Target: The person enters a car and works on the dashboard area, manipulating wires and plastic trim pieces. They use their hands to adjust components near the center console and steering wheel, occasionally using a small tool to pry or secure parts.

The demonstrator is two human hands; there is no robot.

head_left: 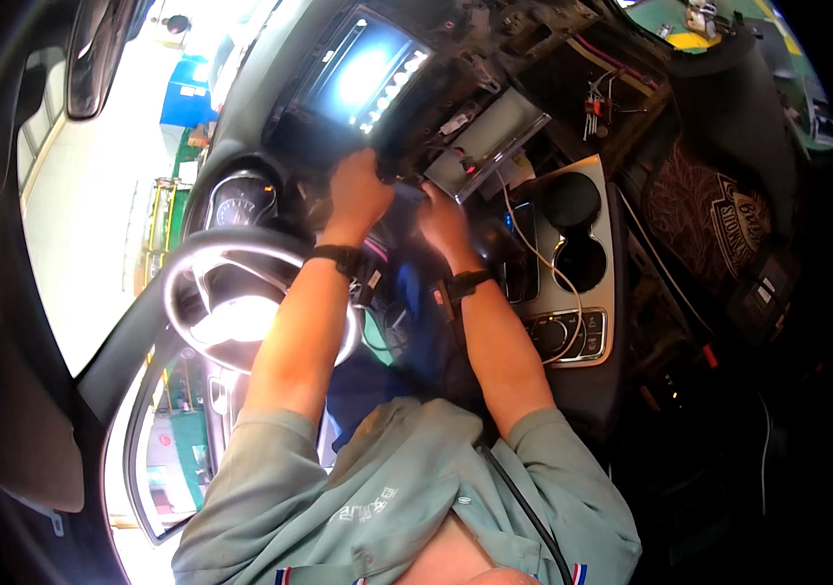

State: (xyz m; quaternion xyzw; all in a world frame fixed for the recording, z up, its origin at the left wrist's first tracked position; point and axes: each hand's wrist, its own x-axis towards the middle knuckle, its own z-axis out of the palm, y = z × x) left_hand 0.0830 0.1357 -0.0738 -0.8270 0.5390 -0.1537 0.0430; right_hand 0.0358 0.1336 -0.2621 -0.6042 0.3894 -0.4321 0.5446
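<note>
Both my arms reach forward into a partly stripped car dashboard. My left hand [360, 197] is closed in a fist between the steering wheel and the centre, just below a lit display screen [363, 70]. Whatever it grips is hidden by the hand. My right hand [444, 226] is beside it, fingers curled at the dark dashboard opening, near the lower corner of a grey rectangular panel [486, 141]. What those fingers hold cannot be made out. Each wrist wears a black band.
The steering wheel [171, 283] curves left of my left forearm, before the instrument dial [241, 203]. At right stands the centre console [594, 253] with cup holders, a thin white cable [545, 261] lying across it. Tools with red handles [600, 102] sit in the exposed dashboard.
</note>
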